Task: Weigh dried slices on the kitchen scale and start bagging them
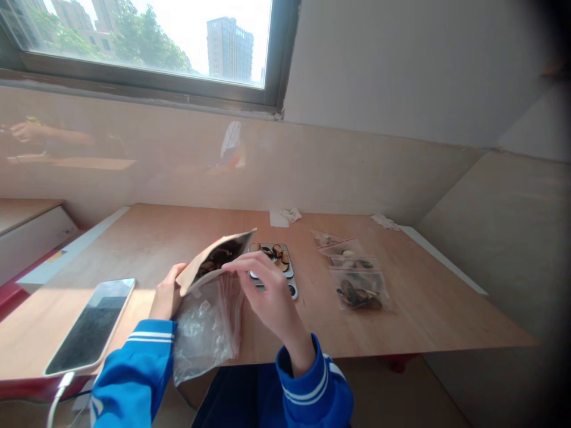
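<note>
My left hand [166,292] grips a paper pouch [193,274] by its left end; the pouch is tilted with its mouth open, and dark dried slices [216,260] show inside. At the pouch's right edge, my right hand [263,285] pinches its rim between thumb and fingers. Just behind that hand, a small white scale [291,274] bears several dried slices [280,252]. Clear plastic bags [203,333] with red zip edges hang over the table's front edge, below the pouch.
Zip bags holding dried pieces [359,291] lie right of the scale. A phone [91,327] with a white cable [60,389] rests at the left. Crumpled tissue [291,214] and another tissue [384,222] lie along the back of the wooden table [428,297].
</note>
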The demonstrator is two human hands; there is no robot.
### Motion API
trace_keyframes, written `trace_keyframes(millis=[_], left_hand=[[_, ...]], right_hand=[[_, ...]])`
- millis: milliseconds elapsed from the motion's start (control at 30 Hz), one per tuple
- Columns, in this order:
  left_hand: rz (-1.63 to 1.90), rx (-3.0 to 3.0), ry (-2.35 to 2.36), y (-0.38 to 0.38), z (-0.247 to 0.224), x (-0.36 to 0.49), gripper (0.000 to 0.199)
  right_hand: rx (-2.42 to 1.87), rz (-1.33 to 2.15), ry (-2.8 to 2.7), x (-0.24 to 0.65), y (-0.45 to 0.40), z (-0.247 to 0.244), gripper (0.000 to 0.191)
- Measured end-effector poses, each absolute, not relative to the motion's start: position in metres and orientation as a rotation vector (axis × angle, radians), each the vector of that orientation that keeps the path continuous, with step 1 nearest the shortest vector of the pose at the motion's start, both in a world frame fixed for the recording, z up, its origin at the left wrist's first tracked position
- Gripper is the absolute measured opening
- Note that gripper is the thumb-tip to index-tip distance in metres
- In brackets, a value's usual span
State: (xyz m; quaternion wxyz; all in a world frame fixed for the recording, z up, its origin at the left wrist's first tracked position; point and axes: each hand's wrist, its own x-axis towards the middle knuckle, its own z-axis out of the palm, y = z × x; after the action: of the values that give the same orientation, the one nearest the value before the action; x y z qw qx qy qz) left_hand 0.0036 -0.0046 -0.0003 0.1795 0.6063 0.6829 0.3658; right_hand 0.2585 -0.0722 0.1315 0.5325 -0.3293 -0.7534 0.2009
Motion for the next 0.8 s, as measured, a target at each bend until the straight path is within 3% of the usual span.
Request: trace_keyframes(millis=[233, 400, 600, 800], left_hand=[[1.003, 1.619, 2.066, 0.002, -0.008, -0.002, 0.056], [1.015, 1.569, 2.078, 0.000, -0.005, 0.001, 0.056], [1.038, 1.602, 2.046, -0.001, -0.006, 0.001, 0.055], [1.051, 1.610, 2.028, -0.001, -0.009, 0.000, 0.059]], right_hand=[[-1.115, 0.474, -1.380, 0.303, -0.008, 0.094, 0.030], [-1.364, 0.460, -1.706, 0.323, 0.031, 0.065, 0.029], [-1.628, 0.086, -2.049, 0.320, 0.041, 0.056, 0.010], [-1.719, -0.025, -2.124, 0.313, 0.044, 0.052, 0.015]])
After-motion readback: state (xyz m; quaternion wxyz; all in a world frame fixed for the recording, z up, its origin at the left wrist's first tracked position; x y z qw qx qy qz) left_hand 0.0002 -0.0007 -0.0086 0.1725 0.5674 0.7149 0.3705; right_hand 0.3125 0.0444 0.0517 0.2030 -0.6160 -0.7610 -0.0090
